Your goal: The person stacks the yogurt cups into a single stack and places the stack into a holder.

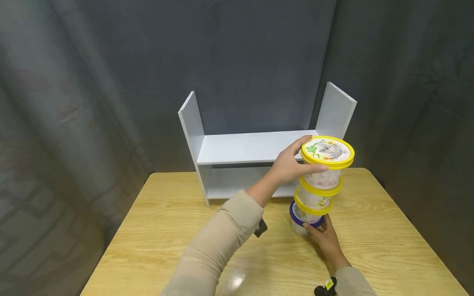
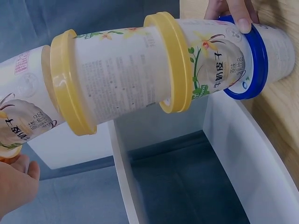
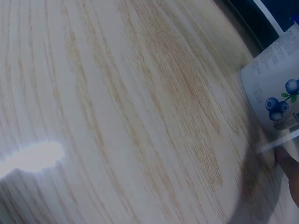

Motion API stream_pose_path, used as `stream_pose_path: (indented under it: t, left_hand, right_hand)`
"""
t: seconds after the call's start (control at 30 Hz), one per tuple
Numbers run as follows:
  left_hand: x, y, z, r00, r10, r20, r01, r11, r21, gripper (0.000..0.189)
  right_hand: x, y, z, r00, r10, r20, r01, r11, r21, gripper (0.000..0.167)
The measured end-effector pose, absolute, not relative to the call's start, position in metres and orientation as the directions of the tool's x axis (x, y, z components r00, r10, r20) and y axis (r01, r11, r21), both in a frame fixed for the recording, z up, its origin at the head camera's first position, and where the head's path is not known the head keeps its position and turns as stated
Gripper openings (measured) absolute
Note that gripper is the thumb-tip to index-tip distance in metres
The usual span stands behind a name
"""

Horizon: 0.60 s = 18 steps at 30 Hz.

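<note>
Four-high is avoided here: several round ice cream tubs stand stacked on the table. Three have yellow lids, and a blueberry-printed tub (image 3: 275,84) with a blue lid (image 2: 259,60) is at the bottom. My left hand (image 1: 289,166) grips the top yellow-lidded tub (image 1: 327,154), thumb and fingers around its lid. Below it come the middle yellow-lidded tub (image 2: 124,72) and the lower yellow-lidded tub (image 2: 212,56). Low on the stack, my right hand (image 1: 327,238) holds the blue-lidded tub, with its thumb on the lid's near side. Only a little of that hand shows in the right wrist view.
Behind the stack stands a white two-tier shelf (image 1: 255,148) with raised side panels. The wooden table (image 1: 159,230) carries both. Dark grey curtains (image 1: 259,61) hang behind and at the sides.
</note>
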State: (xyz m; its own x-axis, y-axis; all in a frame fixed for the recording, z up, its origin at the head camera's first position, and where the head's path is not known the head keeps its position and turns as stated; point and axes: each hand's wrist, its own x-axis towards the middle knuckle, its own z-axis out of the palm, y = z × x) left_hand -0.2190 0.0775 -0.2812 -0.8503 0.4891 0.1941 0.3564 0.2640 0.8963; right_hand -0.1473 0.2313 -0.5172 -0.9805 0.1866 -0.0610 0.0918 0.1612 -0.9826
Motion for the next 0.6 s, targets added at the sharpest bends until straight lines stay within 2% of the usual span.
stream_pose_path:
  t: [0.43,0.6]
  left_hand:
    - [-0.217,0.084,-0.283,-0.847,0.496,0.194,0.368,0.282,0.886,0.081]
    - [-0.217,0.084,-0.283,-0.846,0.494,0.202,0.377,0.285,0.881,0.082]
  right_hand:
    - [-0.145,0.228,-0.512,-0.978,0.205,-0.05,0.084,0.162,-0.983,0.091]
    - [-0.151,0.233,-0.53,-0.977,0.208,-0.033,0.07,0.174,-0.982,0.091]
